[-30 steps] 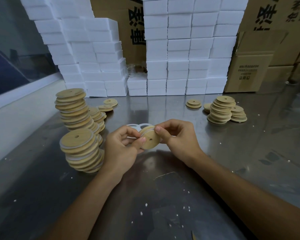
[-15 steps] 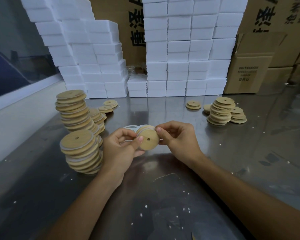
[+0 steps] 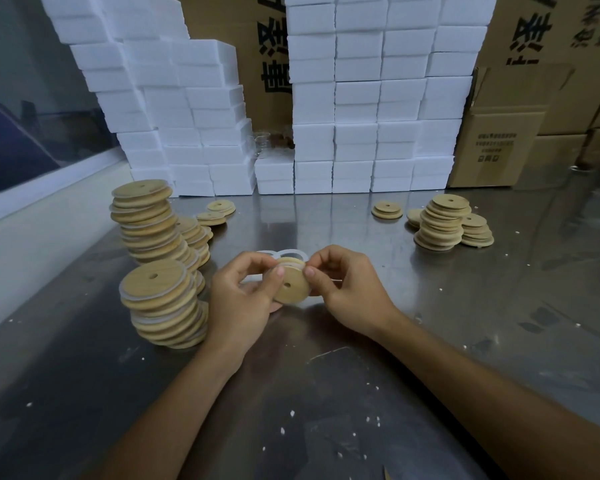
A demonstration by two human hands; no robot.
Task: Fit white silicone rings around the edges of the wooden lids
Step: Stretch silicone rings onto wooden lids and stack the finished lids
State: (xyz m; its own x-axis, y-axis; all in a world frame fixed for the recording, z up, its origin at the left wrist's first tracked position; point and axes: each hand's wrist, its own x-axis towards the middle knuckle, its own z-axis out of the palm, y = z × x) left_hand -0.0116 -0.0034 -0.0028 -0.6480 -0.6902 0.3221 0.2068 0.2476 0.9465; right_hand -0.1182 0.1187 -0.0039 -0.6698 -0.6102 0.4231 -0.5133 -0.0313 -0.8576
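Hands (image 3: 293,289) thumbs-up, pinching wooden lid (image 3: 291,285).

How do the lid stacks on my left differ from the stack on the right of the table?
The left stacks show white silicone rings between their lids; the right stack shows bare wood. The left stacks rise taller and lean; the right stack sits lower. The left stacks' lids look wider, being nearer. Both hold round wooden lids with a centre hole, on the metal table.

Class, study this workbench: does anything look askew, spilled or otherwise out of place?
Yes. The tall stack of ringed lids on the left leans, its lids slid out of line. The nearer stack is also uneven. Small white crumbs lie scattered over the metal table.
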